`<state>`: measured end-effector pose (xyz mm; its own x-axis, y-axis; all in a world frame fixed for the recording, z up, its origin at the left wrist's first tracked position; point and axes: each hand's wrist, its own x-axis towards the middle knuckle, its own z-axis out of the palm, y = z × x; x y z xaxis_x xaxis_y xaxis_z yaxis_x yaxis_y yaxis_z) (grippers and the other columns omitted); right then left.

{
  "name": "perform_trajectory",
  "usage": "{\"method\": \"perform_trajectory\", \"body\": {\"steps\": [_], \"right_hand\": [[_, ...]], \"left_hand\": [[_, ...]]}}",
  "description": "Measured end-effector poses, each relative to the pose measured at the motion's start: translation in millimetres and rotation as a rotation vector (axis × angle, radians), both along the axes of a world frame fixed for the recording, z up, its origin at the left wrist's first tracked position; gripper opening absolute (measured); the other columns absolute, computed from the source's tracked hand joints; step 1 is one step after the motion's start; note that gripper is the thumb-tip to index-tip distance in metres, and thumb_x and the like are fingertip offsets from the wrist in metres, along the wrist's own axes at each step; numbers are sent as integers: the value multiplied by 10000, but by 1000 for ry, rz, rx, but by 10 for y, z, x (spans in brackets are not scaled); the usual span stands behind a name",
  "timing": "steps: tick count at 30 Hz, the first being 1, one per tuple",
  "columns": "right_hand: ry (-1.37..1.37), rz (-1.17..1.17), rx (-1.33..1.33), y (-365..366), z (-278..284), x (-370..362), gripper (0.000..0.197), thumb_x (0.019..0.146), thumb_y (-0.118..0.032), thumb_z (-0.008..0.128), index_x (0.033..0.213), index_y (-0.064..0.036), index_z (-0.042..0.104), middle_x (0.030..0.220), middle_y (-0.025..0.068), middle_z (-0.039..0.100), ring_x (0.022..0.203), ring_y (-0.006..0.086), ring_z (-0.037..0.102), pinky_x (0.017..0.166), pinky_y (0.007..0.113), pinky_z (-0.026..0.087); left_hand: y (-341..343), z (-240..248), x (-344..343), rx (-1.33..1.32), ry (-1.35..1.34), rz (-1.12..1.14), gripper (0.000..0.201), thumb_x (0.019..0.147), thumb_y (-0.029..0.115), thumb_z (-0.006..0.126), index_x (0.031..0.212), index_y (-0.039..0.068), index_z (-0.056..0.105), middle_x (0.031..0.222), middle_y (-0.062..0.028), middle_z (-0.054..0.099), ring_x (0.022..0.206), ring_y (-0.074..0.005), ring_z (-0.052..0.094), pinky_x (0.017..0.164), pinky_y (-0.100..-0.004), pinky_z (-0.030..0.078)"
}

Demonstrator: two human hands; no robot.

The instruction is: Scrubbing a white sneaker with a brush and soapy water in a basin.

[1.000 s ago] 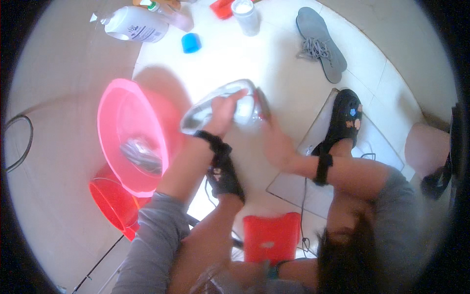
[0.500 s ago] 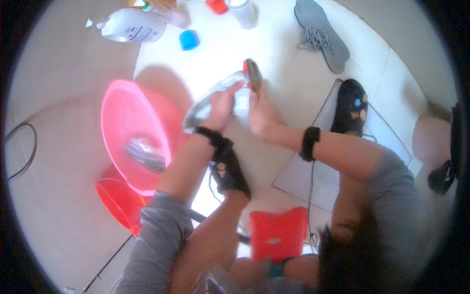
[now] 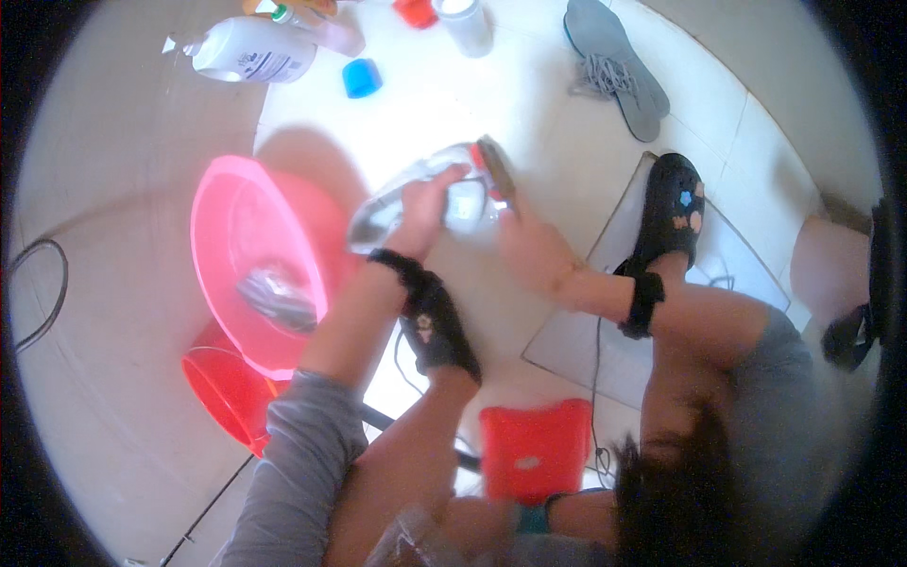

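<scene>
A white-and-grey shoe (image 3: 378, 219) is held above the floor, gripped at its near side by my left hand (image 3: 425, 210). My right hand (image 3: 540, 253) is closed round the handle of a scrubbing brush (image 3: 496, 170) with a red part and brownish bristles. The brush meets the shoe's far right end; blur hides how firmly it presses. To the left, a pink basin (image 3: 210, 203) stands tilted toward me in the picture, with a greyish object (image 3: 274, 295) inside that I cannot make out.
A red bucket (image 3: 213, 392) sits beside the basin. A white pump bottle (image 3: 253, 49), a blue cap (image 3: 361, 77) and a clear cup (image 3: 465, 26) stand at the back. Grey insoles (image 3: 642, 99) with laces (image 3: 603, 76) lie far right. A red stool (image 3: 536, 449) is near me.
My right hand has moved right and toward me, and the brush has shifted slightly down and tilted more. My left hand and the shoe have hardly moved.
</scene>
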<state>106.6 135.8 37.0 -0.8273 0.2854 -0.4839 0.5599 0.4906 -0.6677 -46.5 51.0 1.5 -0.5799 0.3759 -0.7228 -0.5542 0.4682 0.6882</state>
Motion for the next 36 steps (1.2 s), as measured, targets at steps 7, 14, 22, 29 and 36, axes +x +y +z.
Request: {"method": "perform_trajectory", "body": {"steps": [7, 14, 22, 29, 36], "right_hand": [[18, -360, -216, 63, -269, -46, 512, 995, -340, 330, 1351, 27, 295, 884, 338, 622, 812, 523, 605, 722, 579, 492], [-25, -62, -136, 80, -244, 354, 562, 1000, -361, 312, 1375, 53, 258, 871, 340, 625, 810, 512, 612, 722, 575, 494], [-132, -178, -343, 106, -182, 358, 585, 999, -381, 315, 1401, 39, 253, 856, 327, 631, 820, 498, 619, 737, 563, 496], [-25, -194, -258, 181, -410, -2, 569, 996, -375, 326, 1401, 21, 272, 866, 323, 631, 814, 481, 625, 718, 561, 499], [-260, -62, -299, 137, 12, 356, 572, 1004, -351, 313, 1430, 16, 210, 854, 304, 641, 783, 469, 633, 684, 545, 508]], "left_hand": [[-51, 104, 55, 25, -111, -176, 356, 794, 166, 704, 1069, -42, 618, 932, -110, 672, 783, -196, 667, 686, -306, 548], [-142, 138, 112, 102, -15, -384, 340, 784, 129, 701, 1070, -35, 621, 965, -107, 679, 828, -194, 664, 737, -312, 536], [-265, 42, 4, 29, -41, -406, 343, 774, 126, 713, 1066, -32, 627, 991, -120, 678, 869, -209, 660, 808, -318, 522], [-211, 68, 74, 42, -42, -423, 338, 757, 107, 729, 1052, -32, 637, 980, -108, 683, 868, -199, 655, 798, -312, 514], [-247, 9, 37, 2, -36, -479, 316, 749, 104, 733, 1028, -24, 658, 966, -94, 690, 843, -183, 653, 771, -298, 515]]}}
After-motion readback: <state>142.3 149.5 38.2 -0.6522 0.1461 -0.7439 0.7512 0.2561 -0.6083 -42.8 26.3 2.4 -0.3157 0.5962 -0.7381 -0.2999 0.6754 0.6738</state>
